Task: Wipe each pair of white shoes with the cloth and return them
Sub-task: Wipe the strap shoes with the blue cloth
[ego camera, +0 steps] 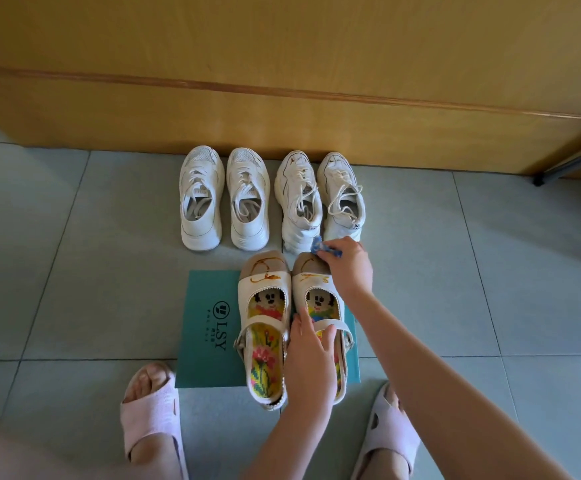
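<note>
Between your slippers (150,410), your left hand (311,365) grips the shoe (311,284) steady on the box (206,368) so your right hand (349,268), pinching the cloth (316,244), can scrub its toe.

The single head-worn camera is looking steeply down and forward, hovering close over the tiled floor (74,271), with the wooden panel (282,46) filling the far top of its wide view.

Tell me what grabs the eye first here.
Brightest are the strap shoes with cartoon insoles, on a teal box lid at bottom centre. The right hand holds a blue cloth at one toe while the left hand grips that shoe. Two pairs of white sneakers line the wooden panel behind.
</note>
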{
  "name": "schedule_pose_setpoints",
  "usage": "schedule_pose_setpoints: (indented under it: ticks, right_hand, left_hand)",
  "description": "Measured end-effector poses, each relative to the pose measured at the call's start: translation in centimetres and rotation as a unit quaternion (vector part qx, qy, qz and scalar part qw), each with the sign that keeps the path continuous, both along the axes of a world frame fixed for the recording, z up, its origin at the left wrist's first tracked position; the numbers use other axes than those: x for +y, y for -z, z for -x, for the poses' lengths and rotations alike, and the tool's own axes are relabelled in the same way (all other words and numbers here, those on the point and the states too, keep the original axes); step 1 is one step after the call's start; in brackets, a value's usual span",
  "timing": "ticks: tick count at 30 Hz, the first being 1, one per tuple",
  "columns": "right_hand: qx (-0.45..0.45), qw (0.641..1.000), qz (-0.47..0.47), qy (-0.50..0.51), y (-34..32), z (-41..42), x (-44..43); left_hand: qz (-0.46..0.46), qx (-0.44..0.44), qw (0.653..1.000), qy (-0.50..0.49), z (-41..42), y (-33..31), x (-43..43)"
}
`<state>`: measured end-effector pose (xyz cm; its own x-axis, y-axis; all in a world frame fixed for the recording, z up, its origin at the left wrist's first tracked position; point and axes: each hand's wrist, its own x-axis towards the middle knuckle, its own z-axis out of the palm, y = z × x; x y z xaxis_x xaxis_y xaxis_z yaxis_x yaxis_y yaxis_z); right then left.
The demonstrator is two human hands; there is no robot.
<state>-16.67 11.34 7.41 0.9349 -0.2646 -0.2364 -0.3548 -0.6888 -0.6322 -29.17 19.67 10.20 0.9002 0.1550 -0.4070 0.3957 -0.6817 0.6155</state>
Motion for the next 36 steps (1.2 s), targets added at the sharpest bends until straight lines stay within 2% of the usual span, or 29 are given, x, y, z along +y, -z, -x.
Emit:
schedule_pose_setpoints:
  ticks: [4, 10, 16, 17, 19, 21, 23, 25, 28, 32, 36]
  right_hand:
    - [-0.032, 0.999, 0.002, -0.035, -0.3, 1.3, 0.1]
    - [-0.011, 0.995, -0.005, -0.097, -0.5, 3.7, 0.0]
    - [0.091, 0.98, -0.026, -0.176, -2.0, 3.6, -1.8]
    - [0.101, 0.979, -0.053, -0.172, -2.5, 3.3, -2.3]
    - [0.087, 0.983, -0.127, -0.101, -3.4, 2.4, -3.0]
    - [0.024, 0.987, -0.156, -0.001, -3.6, 1.3, -3.5]
    - [-0.015, 0.992, -0.111, 0.063, -3.0, 0.2, -3.0]
    - [-0.006, 0.995, -0.059, 0.08, -2.0, -0.6, -1.6]
    - [0.014, 0.999, 0.007, 0.039, -0.5, -1.2, 1.1]
    - [-0.018, 0.996, 0.07, -0.048, 0.1, -1.0, 1.9]
    - [-0.072, 0.966, 0.104, -0.225, -0.3, -0.1, 1.4]
  left_hand:
    - [-0.006, -0.019, 0.999, -0.031, 0.1, -0.2, 0.2]
    - [0.031, 0.028, 0.998, -0.038, -0.4, -0.9, 0.6]
    - [0.045, 0.035, 0.997, -0.057, -0.4, 0.2, 0.8]
    - [0.051, 0.033, 0.996, -0.058, -0.4, 0.3, 0.8]
    - [0.052, 0.03, 0.996, -0.058, -0.4, 0.3, 0.9]
    - [0.048, 0.024, 0.997, -0.062, -0.4, 0.4, 0.9]
    - [0.044, 0.018, 0.997, -0.065, -0.4, 0.5, 0.9]
    - [0.041, 0.015, 0.997, -0.067, -0.4, 0.5, 0.9]
    - [0.038, 0.009, 0.997, -0.069, -0.3, 0.5, 1.0]
    - [0.042, 0.004, 0.997, -0.069, -0.4, 0.8, 1.0]
    - [0.043, 0.008, 0.996, -0.072, -0.5, 0.9, 1.0]
